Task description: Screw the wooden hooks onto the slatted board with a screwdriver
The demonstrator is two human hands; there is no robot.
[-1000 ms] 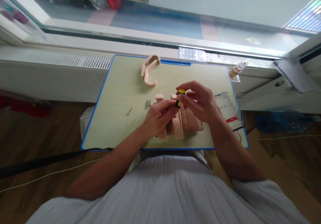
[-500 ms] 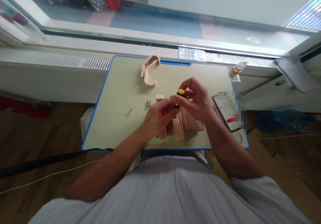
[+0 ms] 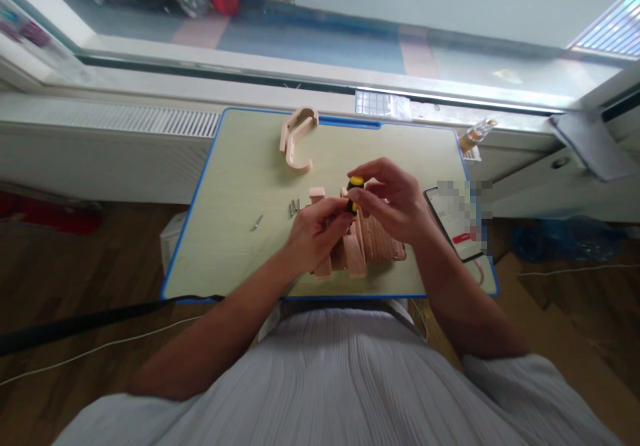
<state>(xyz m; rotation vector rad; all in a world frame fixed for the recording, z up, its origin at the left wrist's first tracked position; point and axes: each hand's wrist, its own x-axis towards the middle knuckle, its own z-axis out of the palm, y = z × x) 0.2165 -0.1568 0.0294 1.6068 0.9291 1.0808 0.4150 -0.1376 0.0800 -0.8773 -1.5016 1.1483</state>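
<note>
A black and yellow screwdriver point(image 3: 355, 185) stands nearly upright over a wooden assembly point(image 3: 384, 238) with a ribbed surface and several blocks. My right hand point(image 3: 395, 199) grips the handle near its yellow top between thumb and fingers. Lower down, my left hand point(image 3: 315, 231) is closed with its fingertips pinched around the handle's lower end; the shaft and tip are hidden behind them. To the left of my left hand lie a few metal screws point(image 3: 294, 207), and one separate screw point(image 3: 257, 222) rests farther left.
The pale tabletop point(image 3: 225, 186) has a blue edge. Curved wooden pieces point(image 3: 299, 141) lie near its far side. A black-framed tablet-like object point(image 3: 443, 223), partly pixelated, lies at the right. A clear bottle point(image 3: 476, 136) stands beyond the right back corner, below the window.
The screwdriver's top has shifted slightly left, and my right hand's fingers have changed position around it. My left hand stays in place. The view has moved a little.
</note>
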